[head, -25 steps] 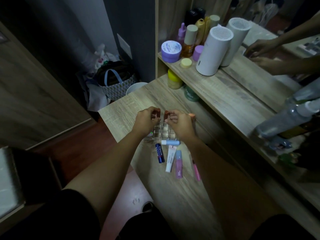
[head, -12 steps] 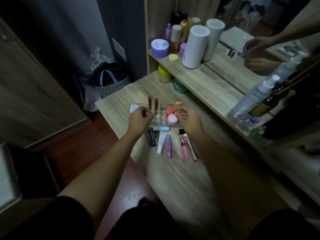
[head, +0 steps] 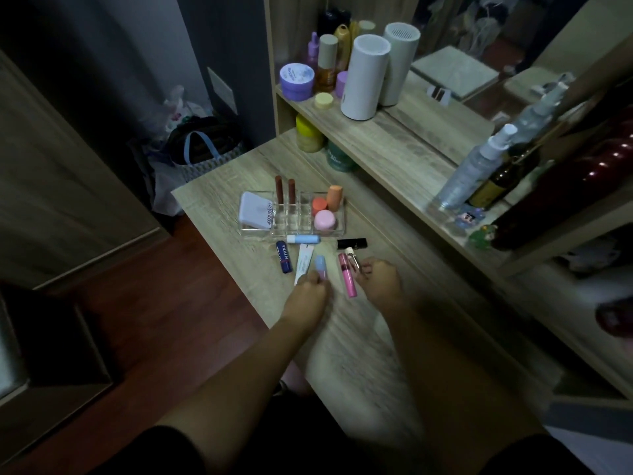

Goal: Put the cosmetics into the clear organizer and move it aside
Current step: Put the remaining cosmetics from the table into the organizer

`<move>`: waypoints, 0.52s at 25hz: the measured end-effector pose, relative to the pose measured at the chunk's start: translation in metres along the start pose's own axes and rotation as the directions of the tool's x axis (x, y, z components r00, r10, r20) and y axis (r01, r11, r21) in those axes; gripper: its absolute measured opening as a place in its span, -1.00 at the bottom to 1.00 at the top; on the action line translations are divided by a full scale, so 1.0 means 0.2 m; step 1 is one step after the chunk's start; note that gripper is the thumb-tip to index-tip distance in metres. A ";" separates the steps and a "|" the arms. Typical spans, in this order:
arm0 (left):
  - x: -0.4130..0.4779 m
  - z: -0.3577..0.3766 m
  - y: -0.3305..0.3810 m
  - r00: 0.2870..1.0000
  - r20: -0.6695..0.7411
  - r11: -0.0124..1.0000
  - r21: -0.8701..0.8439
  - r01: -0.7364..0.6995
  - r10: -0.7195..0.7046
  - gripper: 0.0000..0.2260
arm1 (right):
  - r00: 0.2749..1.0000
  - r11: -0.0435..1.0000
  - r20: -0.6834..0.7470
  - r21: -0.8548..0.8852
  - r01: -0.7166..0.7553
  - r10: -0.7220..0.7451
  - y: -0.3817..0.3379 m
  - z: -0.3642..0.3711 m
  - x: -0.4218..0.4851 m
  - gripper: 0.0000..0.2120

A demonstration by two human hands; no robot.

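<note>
The clear organizer [head: 294, 223] stands on the wooden table [head: 356, 341]. It holds a white compact [head: 255, 210], two brown lipsticks [head: 284, 190], an orange pot [head: 319, 205], a peach sponge [head: 334, 197] and a pink pot [head: 324, 219]. In front of it lie a light blue stick [head: 303, 238], a dark blue Nivea stick [head: 283, 257], a white tube [head: 304, 260], a blue-and-pink tube [head: 321, 266], a pink tube [head: 347, 274], a black tube [head: 351, 243] and a small metal tool [head: 352, 257]. My left hand [head: 308, 298] pinches the blue-and-pink tube's near end. My right hand [head: 378, 282] pinches the metal tool's near end.
A raised shelf [head: 394, 138] along the right carries jars, bottles, a white cylinder [head: 363, 77] and a spray bottle [head: 476, 166], with a mirror behind. A yellow jar [head: 308, 133] and a green jar [head: 339, 159] sit under the shelf. A bag [head: 202, 149] lies on the floor to the left.
Both hands have drawn back from the organizer toward me and now rest on the loose items in front of it. The two brown lipsticks stand in the organizer.
</note>
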State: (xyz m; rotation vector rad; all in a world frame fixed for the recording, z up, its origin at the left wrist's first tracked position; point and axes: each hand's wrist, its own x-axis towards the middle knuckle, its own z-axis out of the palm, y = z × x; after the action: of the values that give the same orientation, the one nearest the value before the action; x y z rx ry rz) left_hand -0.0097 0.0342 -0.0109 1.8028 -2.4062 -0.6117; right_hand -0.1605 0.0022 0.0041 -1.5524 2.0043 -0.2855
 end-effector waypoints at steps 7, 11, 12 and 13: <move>0.03 -0.01 0.09 0.956 -0.055 0.933 -0.238 0.268 -0.289 -0.83 | 0.999 0.997 0.042 -0.071 0.018 -0.015 0.04 0.01 -0.01 -0.86; 0.06 -0.04 0.10 0.899 0.064 0.800 -0.433 0.416 -0.433 -0.82 | 0.997 0.990 0.015 0.121 0.078 -0.081 0.09 0.00 -0.02 -0.89; 0.06 -0.05 0.09 0.890 0.082 0.766 -0.479 0.429 -0.448 -0.81 | 0.996 0.976 0.006 0.196 0.089 -0.092 0.07 -0.01 -0.01 -0.86; 0.06 -0.08 0.07 0.882 0.085 0.731 -0.526 0.434 -0.463 -0.79 | 0.995 0.953 0.001 0.290 0.094 -0.099 0.05 -0.03 0.00 -0.81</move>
State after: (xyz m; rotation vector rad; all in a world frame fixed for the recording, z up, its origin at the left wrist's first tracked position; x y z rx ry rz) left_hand -0.0223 0.0227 0.0061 2.0758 -1.5110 -1.1242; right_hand -0.1708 0.0049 0.0039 -1.4610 1.7841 -0.5777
